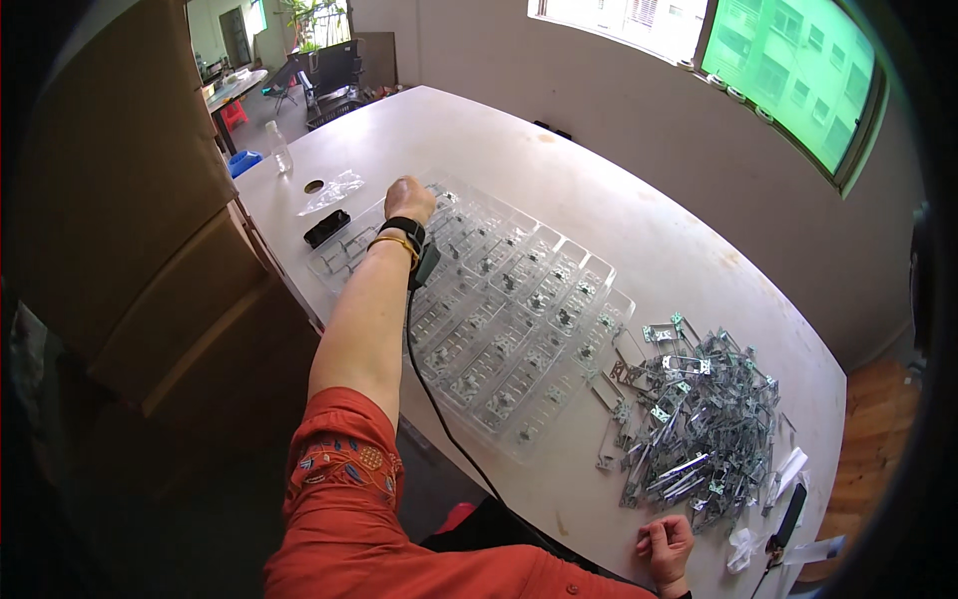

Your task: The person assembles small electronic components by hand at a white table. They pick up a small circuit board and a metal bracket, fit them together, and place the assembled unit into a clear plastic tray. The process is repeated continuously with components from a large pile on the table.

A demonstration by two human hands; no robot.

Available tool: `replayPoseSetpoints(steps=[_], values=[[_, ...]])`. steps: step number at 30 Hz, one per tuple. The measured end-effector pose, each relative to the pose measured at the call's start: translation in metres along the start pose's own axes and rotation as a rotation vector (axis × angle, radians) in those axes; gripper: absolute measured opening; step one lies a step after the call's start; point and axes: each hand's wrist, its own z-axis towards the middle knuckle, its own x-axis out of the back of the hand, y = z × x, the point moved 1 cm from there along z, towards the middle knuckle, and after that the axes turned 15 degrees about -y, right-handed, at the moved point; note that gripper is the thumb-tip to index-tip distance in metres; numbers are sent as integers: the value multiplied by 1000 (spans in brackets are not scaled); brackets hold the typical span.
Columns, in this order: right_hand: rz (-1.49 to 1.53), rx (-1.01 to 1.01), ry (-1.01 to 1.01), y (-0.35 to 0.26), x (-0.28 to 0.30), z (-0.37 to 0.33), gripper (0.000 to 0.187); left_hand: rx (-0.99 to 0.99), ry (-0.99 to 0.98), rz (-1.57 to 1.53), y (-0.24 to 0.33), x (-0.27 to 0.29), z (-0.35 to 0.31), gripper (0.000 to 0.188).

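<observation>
My left arm stretches across the table, and my left hand point(409, 200) is bent into a closed shape at the far left part of the clear plastic trays point(519, 344). Its fingertips are turned away from view, so what they hold is hidden. Small metal parts lie in the trays' compartments; the trays overlap in a row. Low on the right, my right hand point(667, 549) rests near the table edge with its fingers curled in, and nothing shows in them. Just beyond it is a large heap of thin silvery metal brackets point(704, 424).
A black oblong object point(326, 229), a crumpled clear bag point(334, 193), a tape roll point(314, 187) and a glass bottle point(278, 150) stand at the far left. Cardboard boxes point(150, 270) line the left side. White wrapping scraps point(743, 549) and a black-handled tool point(791, 514) lie right.
</observation>
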Motion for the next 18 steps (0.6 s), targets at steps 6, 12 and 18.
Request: replayPoseSetpoints(steps=[6,12,18], values=[[5,15,9,-2,-3,-1,19,36,-26,12,10,-3,-8,31],[10,0,2,-1,-1,-1,18,14,-42,-5,8,1,-11,34],[10,5,13,-4,-3,-3,16,-24,-37,-6,4,2,-13,36]])
